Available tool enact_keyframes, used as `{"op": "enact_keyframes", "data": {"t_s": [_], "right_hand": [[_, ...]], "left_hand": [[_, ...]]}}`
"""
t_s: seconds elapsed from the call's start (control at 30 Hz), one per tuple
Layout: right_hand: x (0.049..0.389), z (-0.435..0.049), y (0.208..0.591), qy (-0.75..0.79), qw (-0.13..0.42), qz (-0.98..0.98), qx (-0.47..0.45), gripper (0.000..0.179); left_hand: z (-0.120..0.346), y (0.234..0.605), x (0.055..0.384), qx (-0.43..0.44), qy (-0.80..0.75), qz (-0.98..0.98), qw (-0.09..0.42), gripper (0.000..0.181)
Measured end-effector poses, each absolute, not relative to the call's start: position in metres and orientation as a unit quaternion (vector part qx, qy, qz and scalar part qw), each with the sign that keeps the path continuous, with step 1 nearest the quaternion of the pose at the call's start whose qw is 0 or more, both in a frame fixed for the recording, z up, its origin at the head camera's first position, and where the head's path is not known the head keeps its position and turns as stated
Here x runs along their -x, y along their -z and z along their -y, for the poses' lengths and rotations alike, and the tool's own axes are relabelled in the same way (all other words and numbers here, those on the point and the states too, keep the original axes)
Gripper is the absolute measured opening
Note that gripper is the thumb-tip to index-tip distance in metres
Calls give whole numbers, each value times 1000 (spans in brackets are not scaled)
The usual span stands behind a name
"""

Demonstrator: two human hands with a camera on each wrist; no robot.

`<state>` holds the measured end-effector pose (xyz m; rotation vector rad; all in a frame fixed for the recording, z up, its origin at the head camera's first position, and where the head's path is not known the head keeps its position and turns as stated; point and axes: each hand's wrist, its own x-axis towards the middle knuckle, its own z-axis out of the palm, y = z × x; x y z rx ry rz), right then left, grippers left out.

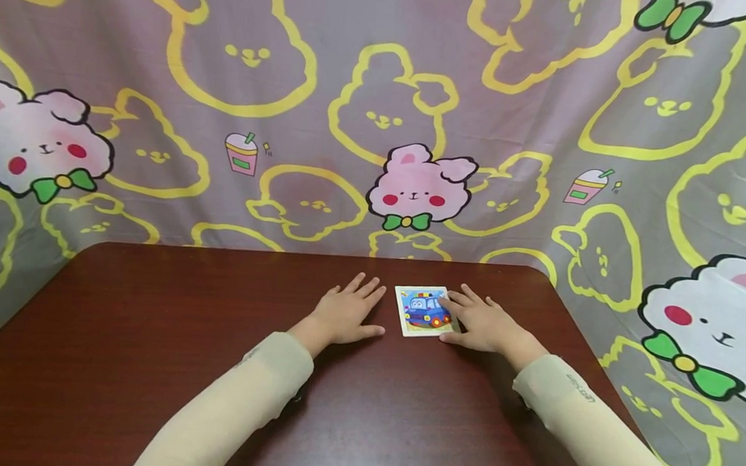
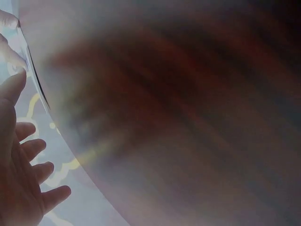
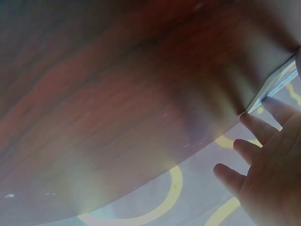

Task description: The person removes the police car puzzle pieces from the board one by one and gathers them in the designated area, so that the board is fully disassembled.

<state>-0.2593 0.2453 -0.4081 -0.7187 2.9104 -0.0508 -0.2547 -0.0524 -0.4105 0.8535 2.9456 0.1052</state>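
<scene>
While my forearms, in long pale cream sleeves [image 1: 228, 402], reach in from the bottom, both bare hands rest palm down on a glossy reddish-brown table [image 1: 115, 360]. My left hand [image 1: 345, 313] holds nothing, its fingers spread and nearly straight. My right hand [image 1: 484, 324] is spread too; its index finger and thumb touch the right side of a thin, white-bordered, roughly square card [image 1: 419, 318] printed with a blue cartoon car, without gripping it. The card lies between my hands, just beside my left thumb but apart from it. As I judge it, the card is already placed flat, picture up and whole; whether anything is left to do with it, I cannot tell. The picture is upright to me, its top toward the far edge. The car faces left, its long axis running across the table; the card itself has no clear long axis. Beyond hangs a grey-pink fabric curtain [image 1: 327, 141] with yellow outlines and rabbit faces.
</scene>
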Motion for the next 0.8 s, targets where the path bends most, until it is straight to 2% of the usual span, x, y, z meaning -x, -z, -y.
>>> {"op": "enact_keyframes", "data": {"t_s": [0.47,0.8], "right_hand": [[244,-223,407,1,62,-961,270,78],[236,-213,407,2,56,-954,296,76]], "left_hand": [[40,409,243,-290,-13,-955,67,84],[51,408,238,-277,-12,-957,91,88]]}}
